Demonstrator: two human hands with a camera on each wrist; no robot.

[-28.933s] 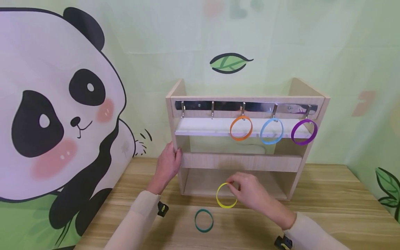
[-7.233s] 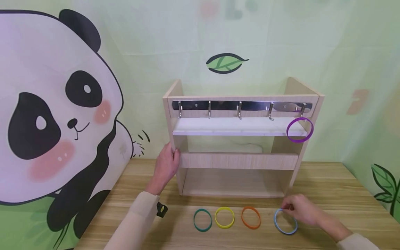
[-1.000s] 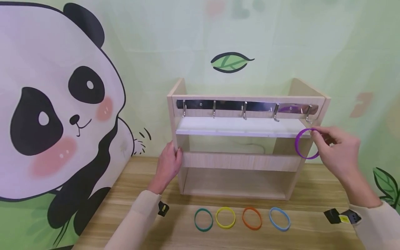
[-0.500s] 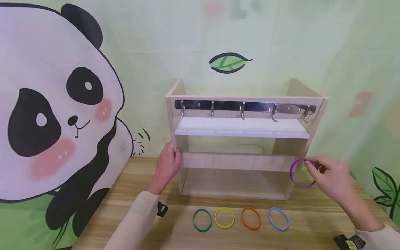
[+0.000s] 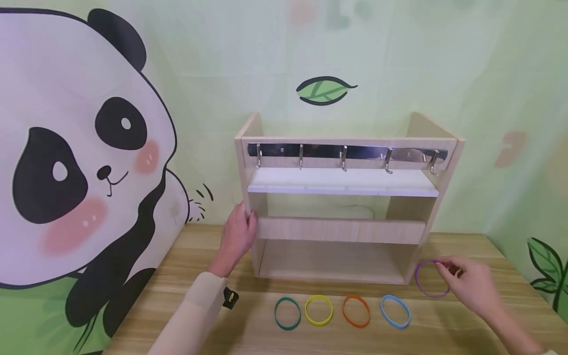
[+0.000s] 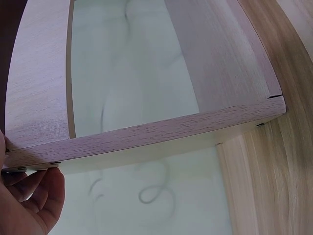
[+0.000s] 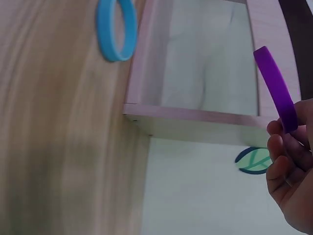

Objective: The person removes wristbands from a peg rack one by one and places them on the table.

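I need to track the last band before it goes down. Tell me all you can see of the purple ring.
The purple ring is a thin, smooth band, seemingly rubbery. The right hand pinches its upper right edge, holding it roughly upright just above the wooden table, beside the wooden rack's lower right corner and right of the blue ring.

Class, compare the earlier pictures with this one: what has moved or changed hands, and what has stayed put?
The right hand lifted the purple ring off the last hook and carried it down near the table. All the hooks are now bare. The left hand still holds the shelf; four rings remain in a row.
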